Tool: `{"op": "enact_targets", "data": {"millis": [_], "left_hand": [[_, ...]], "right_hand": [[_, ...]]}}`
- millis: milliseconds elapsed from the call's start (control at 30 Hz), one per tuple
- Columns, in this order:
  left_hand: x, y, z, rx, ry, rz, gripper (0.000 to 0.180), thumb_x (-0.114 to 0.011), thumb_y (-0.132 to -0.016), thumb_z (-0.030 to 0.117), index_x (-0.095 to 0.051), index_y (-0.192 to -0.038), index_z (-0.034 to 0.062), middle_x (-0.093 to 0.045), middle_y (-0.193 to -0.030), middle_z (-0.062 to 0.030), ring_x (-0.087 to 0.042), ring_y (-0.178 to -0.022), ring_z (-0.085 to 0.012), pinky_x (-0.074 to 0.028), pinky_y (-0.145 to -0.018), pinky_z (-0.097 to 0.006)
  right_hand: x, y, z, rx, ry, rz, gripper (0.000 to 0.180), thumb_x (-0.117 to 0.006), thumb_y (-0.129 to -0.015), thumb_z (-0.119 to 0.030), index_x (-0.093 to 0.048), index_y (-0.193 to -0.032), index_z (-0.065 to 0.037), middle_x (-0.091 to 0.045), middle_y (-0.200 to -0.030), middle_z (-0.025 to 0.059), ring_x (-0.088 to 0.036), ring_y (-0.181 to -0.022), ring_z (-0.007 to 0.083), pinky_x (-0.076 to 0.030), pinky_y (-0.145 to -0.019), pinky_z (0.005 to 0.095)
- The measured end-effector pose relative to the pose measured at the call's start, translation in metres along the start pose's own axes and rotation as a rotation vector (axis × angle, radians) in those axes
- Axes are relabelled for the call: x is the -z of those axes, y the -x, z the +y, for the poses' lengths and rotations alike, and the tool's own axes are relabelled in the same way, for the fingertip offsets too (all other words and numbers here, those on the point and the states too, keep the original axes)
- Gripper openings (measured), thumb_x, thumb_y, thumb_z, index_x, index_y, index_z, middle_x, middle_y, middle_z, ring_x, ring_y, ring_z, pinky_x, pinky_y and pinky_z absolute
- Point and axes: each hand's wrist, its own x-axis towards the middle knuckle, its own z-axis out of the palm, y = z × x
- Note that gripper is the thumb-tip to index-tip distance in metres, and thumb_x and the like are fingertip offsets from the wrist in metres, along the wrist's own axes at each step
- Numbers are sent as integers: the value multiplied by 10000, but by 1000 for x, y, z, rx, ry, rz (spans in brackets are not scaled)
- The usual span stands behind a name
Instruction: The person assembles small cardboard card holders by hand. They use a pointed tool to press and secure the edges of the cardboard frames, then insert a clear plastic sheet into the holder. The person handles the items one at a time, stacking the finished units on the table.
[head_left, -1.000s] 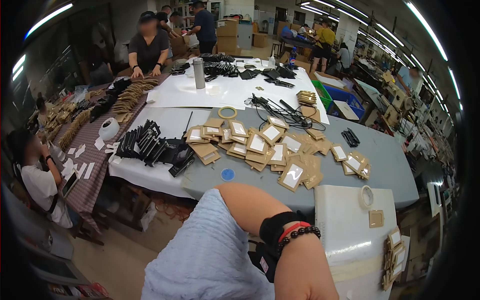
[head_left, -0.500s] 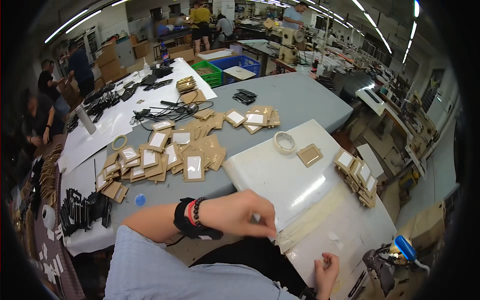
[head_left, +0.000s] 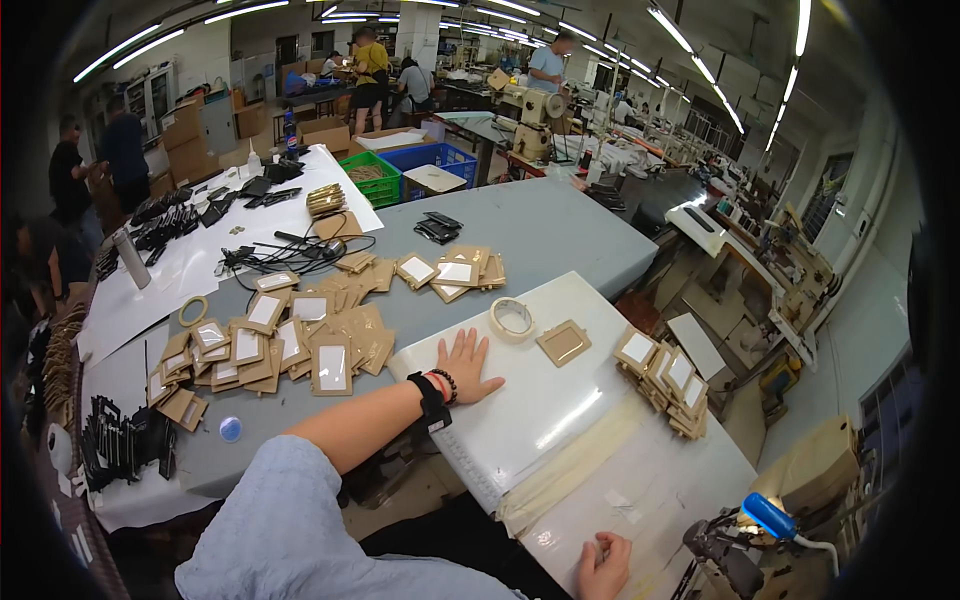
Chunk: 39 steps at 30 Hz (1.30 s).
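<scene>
My left hand (head_left: 462, 366) lies flat with spread fingers on the far left part of a glossy white board (head_left: 560, 385); nothing is in it. Just right of its fingertips stands a roll of cream tape (head_left: 512, 319). Beyond that lies a single tan frame-shaped piece (head_left: 564, 343). Low in the view, my right hand (head_left: 604, 566) rests at the board's near edge, its fingers curled in and nothing visible in them. A pale yellowish strip (head_left: 570, 470) crosses the board between my hands.
Tan card holders with white windows (head_left: 331, 362) are heaped left of the board; another stack (head_left: 665, 375) sits at its right edge. A black cable (head_left: 290, 250) and black pieces (head_left: 120, 440) lie left. A blue-headed lamp (head_left: 768, 515) stands near right. Several people work farther off.
My left hand has moved forward and left from the board's near side, opening from a curled shape to lie flat. The view has shifted; my right hand stays curled near the board's edge.
</scene>
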Motion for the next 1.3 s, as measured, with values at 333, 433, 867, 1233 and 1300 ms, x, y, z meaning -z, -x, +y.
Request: {"op": "enact_targets", "data": {"millis": [333,433,867,1233,1300], "left_hand": [[94,-86,-73,-188,-99,-117,601,-620,-794,497,-670,-1076,-31,-681,-1001,-227,-650,-963,-350,-515,-849,-389],[107,-127,-82,25,-422,-73,864,-658,-742,553,-409,-1376,23,-505,-1309,-245,-543,-1160,-364,-454,-964,-458],[56,-213,-68,119,-287,174,977,-628,-741,666,-192,-1492,218,-252,-1513,-196,-276,-1374,-409,-228,-1032,-695],[43,-231,-103,65,-276,513,514,-472,-905,145,-375,-1409,131,-489,-1266,-233,-514,-1118,-453,-405,-883,-641],[59,-212,-109,-69,-122,659,556,-515,-871,104,-367,-1407,91,-493,-1241,-230,-526,-1097,-426,-423,-900,-593]], "right_hand": [[5,-20,24,-37,-209,-175,290,-694,-817,-131,-606,-1078,-38,-587,-985,129,-583,-874,227,-502,-756,313],[4,-18,21,-54,-232,-135,272,-687,-821,-123,-611,-1065,-30,-584,-967,117,-562,-839,217,-495,-746,309],[10,-17,3,-76,-150,-88,258,-697,-810,-124,-622,-1045,-47,-579,-889,77,-544,-724,190,-476,-665,290],[4,-24,12,-107,-249,-104,258,-737,-753,-97,-639,-991,-74,-509,-777,13,-451,-610,114,-414,-569,241],[4,-25,13,-69,-253,-96,258,-734,-756,-97,-636,-993,-72,-506,-775,14,-451,-610,115,-413,-568,240]]}}
